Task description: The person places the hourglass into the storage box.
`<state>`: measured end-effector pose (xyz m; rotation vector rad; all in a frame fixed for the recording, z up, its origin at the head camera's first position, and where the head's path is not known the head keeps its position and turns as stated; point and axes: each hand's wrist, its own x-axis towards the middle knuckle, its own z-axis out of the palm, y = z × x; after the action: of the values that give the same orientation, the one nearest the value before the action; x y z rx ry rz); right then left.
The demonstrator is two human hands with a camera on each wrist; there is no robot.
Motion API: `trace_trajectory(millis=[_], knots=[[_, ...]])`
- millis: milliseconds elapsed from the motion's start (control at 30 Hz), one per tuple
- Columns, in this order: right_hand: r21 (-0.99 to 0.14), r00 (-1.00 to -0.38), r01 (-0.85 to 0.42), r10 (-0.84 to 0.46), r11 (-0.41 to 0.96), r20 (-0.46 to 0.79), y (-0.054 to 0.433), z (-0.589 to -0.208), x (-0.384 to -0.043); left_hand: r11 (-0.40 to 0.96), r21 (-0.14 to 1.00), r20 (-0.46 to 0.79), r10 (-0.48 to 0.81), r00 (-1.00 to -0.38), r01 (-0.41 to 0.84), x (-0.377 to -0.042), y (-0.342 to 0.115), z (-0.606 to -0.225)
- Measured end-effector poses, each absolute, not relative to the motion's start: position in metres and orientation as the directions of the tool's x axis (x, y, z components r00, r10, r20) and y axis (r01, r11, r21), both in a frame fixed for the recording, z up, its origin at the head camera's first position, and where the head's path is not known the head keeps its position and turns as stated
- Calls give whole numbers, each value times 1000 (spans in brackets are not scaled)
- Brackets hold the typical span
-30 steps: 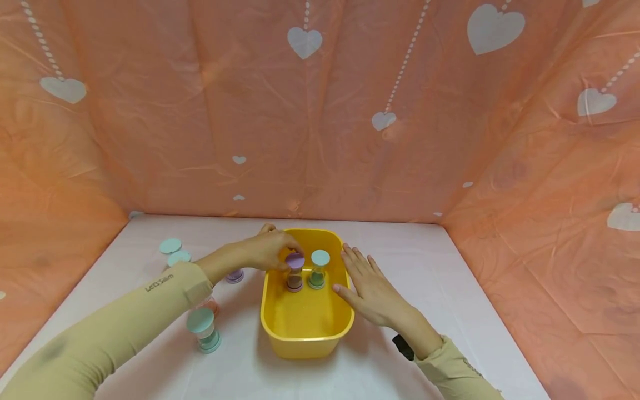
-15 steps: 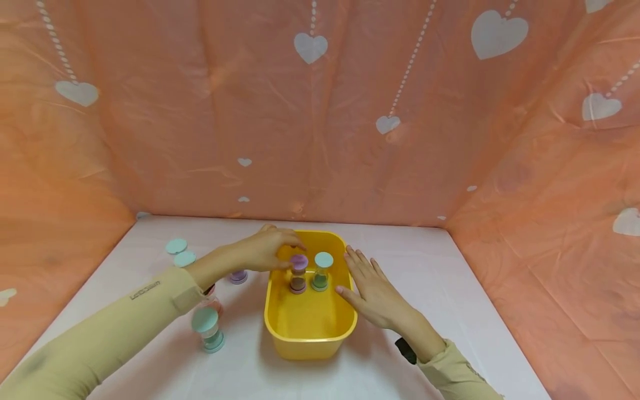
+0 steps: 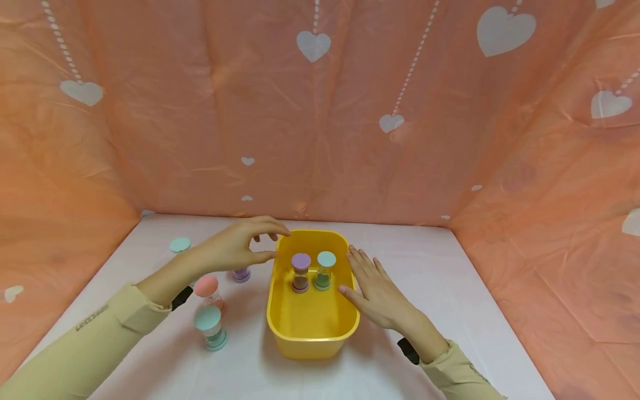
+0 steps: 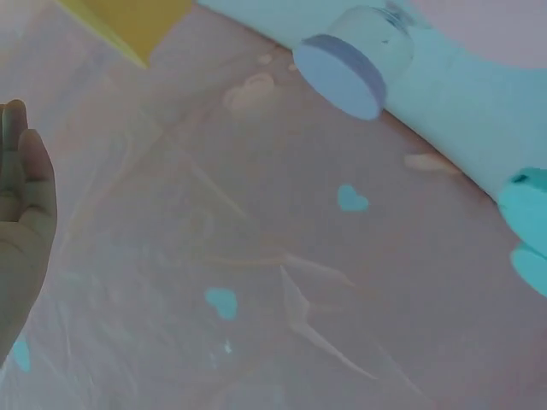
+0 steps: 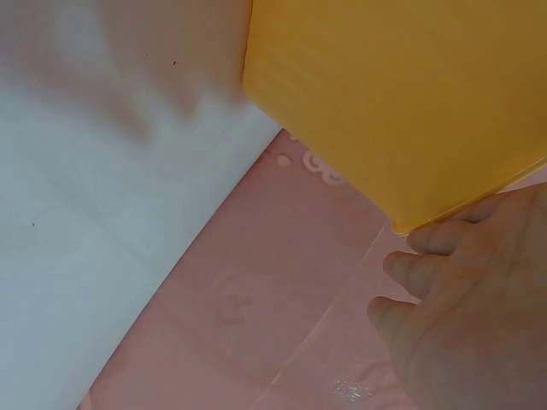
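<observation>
Two small hourglasses stand upright side by side in the yellow bin (image 3: 314,339): a purple-capped hourglass (image 3: 301,261) and a mint-capped hourglass (image 3: 326,259). My left hand (image 3: 235,244) hovers at the bin's left rim, fingers spread and slightly bent, holding nothing. In the left wrist view part of that hand (image 4: 26,196) shows at the left edge. My right hand (image 3: 375,294) lies with straight fingers along the bin's right rim. The right wrist view has the right hand's fingers (image 5: 436,237) touching the rim of the yellow bin (image 5: 402,102).
Left of the bin stand more hourglasses: one with a coral cap (image 3: 206,285), one with a teal cap (image 3: 207,318), a purple one (image 3: 242,275) partly behind my left hand, and a mint one (image 3: 180,245) farther back. An orange curtain (image 3: 320,139) with white hearts encloses the table.
My left hand has let go of the purple-capped hourglass, which stays standing in the bin. That hand has drawn back left to the rim. The right hand keeps its place.
</observation>
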<state>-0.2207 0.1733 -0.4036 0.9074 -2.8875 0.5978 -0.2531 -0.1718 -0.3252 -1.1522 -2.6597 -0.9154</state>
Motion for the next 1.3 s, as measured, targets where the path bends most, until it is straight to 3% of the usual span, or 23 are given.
trace_trajectory(millis=[333, 700, 900, 1300], knots=[[-355, -825, -563, -535, 747, 182, 173, -405, -221, 534, 465, 487, 512, -708, 706, -229, -219, -335], [-366, -828, -558, -531, 745, 181, 174, -407, -221, 612, 510, 593, 259, -762, 605, -206, -279, -346], [-367, -826, -560, -533, 743, 183, 173, -407, -221, 593, 616, 574, 113, -811, 518, -206, -314, -365], [-367, -827, -559, -534, 743, 179, 173, -407, -221, 649, 675, 441, 26, -897, 351, -219, -355, -407]])
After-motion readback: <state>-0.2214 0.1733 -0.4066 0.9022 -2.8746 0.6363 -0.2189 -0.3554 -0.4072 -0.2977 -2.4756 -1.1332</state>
